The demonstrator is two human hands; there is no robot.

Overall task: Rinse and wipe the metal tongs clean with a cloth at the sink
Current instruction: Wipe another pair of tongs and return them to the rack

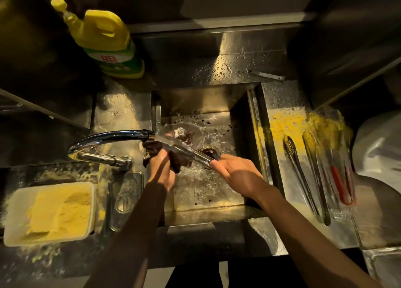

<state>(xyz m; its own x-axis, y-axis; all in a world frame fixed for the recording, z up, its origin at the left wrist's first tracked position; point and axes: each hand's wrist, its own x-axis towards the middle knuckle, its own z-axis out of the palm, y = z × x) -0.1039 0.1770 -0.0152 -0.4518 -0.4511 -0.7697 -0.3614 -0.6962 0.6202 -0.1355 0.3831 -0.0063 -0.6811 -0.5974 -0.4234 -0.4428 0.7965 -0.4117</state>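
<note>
Over the steel sink [201, 101], my right hand [235, 173] grips one end of a pair of metal tongs [186, 150] that slant up and left toward the faucet spout [112, 137]. My left hand [161, 168] holds a dark cloth [181, 159] bunched around the middle of the tongs. Water splashes across the sink floor near the drain [209, 152]. A clear glass dish [184, 131] with dark bits lies in the sink under the spout.
Two more metal tongs [303, 175] and a red-handled tool [340, 185] lie on the wet counter at the right, amid yellow powder. A tray of yellow powder [52, 211] sits at the left. A yellow detergent bottle [106, 38] stands behind the sink.
</note>
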